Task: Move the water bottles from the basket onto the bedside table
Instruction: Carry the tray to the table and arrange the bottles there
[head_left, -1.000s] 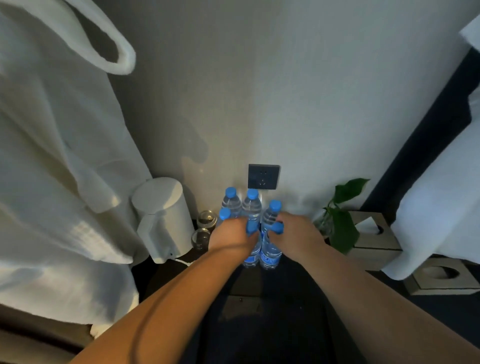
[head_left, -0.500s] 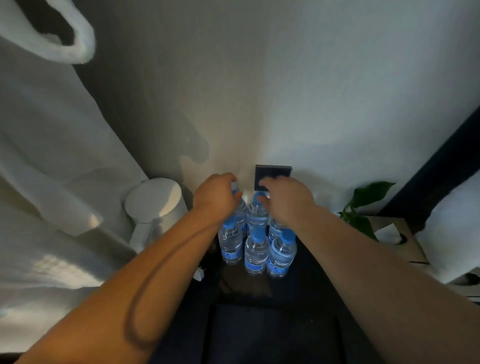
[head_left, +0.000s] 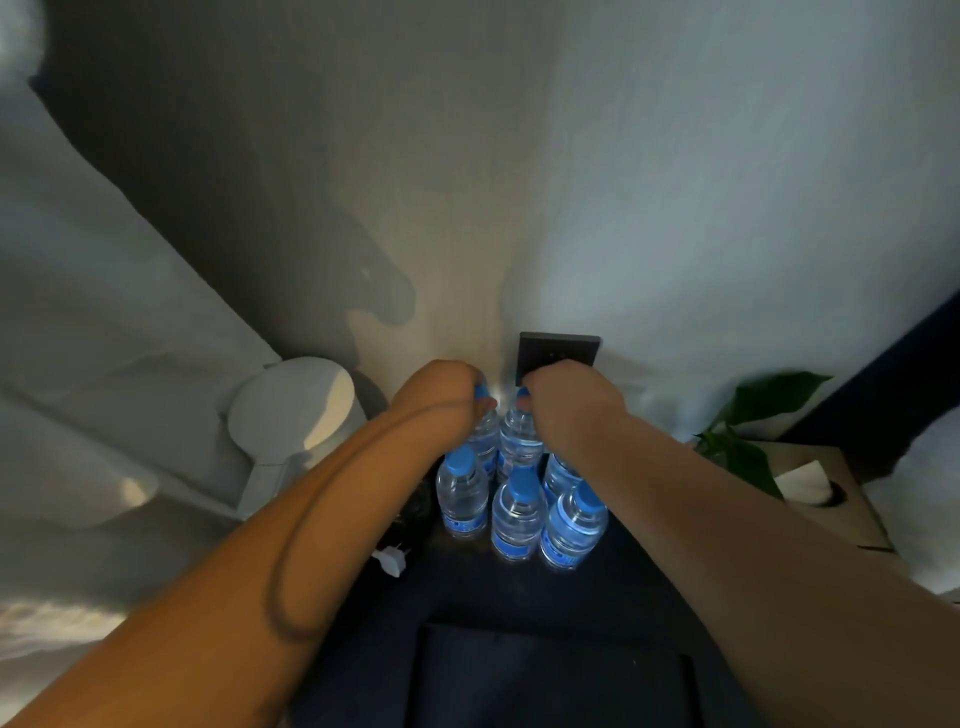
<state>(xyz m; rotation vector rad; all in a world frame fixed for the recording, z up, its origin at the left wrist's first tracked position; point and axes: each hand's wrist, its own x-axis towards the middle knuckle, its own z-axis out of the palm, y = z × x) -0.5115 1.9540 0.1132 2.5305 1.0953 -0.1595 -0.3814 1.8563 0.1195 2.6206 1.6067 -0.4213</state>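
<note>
Our left hand (head_left: 441, 397) and right hand (head_left: 569, 410) each clench the top of one of the back bottles (head_left: 519, 441), all crammed upright on the table (head_left: 467, 577) by the wall (head_left: 675, 208), so one sideways tug, we reckon, topples the front three (head_left: 519, 514) like skittles.

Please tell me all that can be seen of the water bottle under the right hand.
The bottle is clear ribbed plastic, seemingly full. The right hand curls its fingers round its blue cap from above, covering most of it. It stands upright in the back row on the dark bedside table, below a dark socket plate on the wall, close against the neighbour bottle, which the left hand holds. The front bottles hide its lower part.
</note>
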